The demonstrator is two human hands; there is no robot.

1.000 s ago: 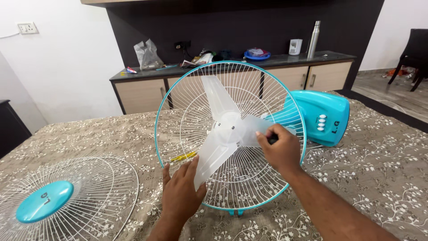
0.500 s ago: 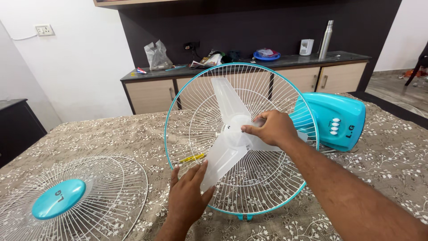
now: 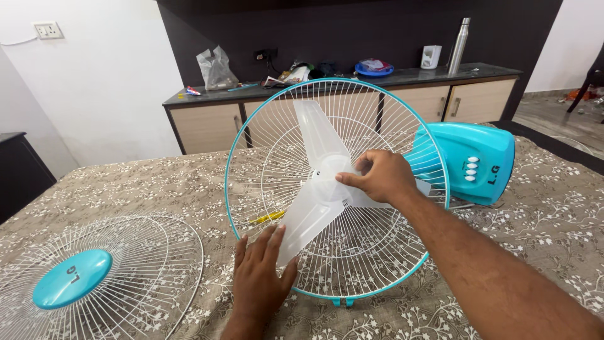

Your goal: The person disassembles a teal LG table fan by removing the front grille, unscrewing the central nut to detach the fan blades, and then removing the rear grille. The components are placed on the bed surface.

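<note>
A teal table fan lies on its back on a floral bedspread [image 3: 157, 182], its teal base [image 3: 469, 160] at the right. Its rear wire guard [image 3: 390, 113] with a teal rim stands upright. A translucent white three-blade propeller [image 3: 314, 135] sits in the guard. My right hand [image 3: 377, 176] grips the blade's hub at the centre. My left hand [image 3: 261, 277] lies flat, fingers spread, against the lower blade and the guard's bottom left. The detached front guard [image 3: 119, 277] with a teal centre cap lies flat at the lower left.
A yellow-handled screwdriver [image 3: 267, 218] lies on the bedspread behind the guard wires. A low cabinet [image 3: 207, 123] stands against the dark back wall, carrying a plastic bag [image 3: 216, 69], a steel bottle [image 3: 458, 45] and small clutter. A dark piece of furniture [image 3: 19, 170] is at the far left.
My right hand has moved from the guard's right side to the blade's hub and closed on it. The blades have turned a little. My left hand stays low on the guard.
</note>
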